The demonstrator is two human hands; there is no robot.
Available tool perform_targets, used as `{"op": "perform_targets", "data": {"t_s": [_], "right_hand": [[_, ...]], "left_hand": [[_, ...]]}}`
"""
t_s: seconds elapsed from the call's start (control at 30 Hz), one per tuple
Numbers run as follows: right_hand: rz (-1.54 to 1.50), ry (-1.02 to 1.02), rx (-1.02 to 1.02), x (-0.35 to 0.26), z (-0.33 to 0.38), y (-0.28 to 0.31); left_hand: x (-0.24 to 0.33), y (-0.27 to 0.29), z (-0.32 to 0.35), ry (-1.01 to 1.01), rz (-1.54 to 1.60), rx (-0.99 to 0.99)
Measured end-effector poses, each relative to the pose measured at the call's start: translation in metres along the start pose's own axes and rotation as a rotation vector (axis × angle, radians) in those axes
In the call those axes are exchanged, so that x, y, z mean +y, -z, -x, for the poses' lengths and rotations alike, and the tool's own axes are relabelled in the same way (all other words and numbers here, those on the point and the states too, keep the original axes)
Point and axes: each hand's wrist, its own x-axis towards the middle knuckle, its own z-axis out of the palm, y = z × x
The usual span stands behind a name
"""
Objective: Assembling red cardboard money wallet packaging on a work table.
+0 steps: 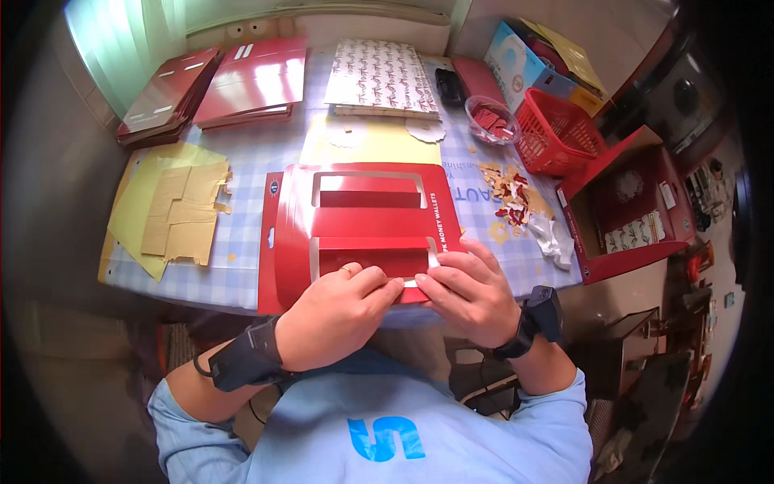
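A glossy red cardboard packaging sheet (371, 222) lies in front of me at the table's near edge. It has two oblong windows with pale borders, and a red flap stands in each. Fingers curled, my left hand (334, 310) presses on the lower border of the nearer window. My right hand (476, 294) grips the sheet's near right corner, its fingertips almost meeting the left hand's. A small white patch (410, 283) shows between the fingertips; I cannot tell what it is. Under the sheet's left side another red edge (268, 274) sticks out.
Stacks of flat red card (254, 81) and a white patterned stack (383, 77) stand at the back. Brown cardboard pieces (184, 214) lie left. On the right are paper scraps (512, 194), crumpled white paper (554, 242), a red basket (556, 133), a clear tub (492, 121) and an open red box (625, 206).
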Motion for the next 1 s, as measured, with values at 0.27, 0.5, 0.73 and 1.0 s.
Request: {"op": "perform_targets", "data": {"t_s": [0.27,0.5,0.73,1.0], "right_hand": [[0.038,0.001,0.024,-0.014,-0.002,-0.002],[0.007,0.068,0.031,-0.014,-0.007,-0.002],[-0.017,0.05,0.107,-0.003,0.006,-0.003],[-0.051,0.101,0.101,-0.015,0.013,-0.01]], "left_hand": [[0.008,-0.011,0.007,-0.029,-0.209,0.105],[0.026,0.003,0.024,-0.105,-0.282,0.255],[0.026,0.041,0.082,0.848,0.728,0.385],[0.008,0.045,0.085,1.041,2.107,-0.032]]}}
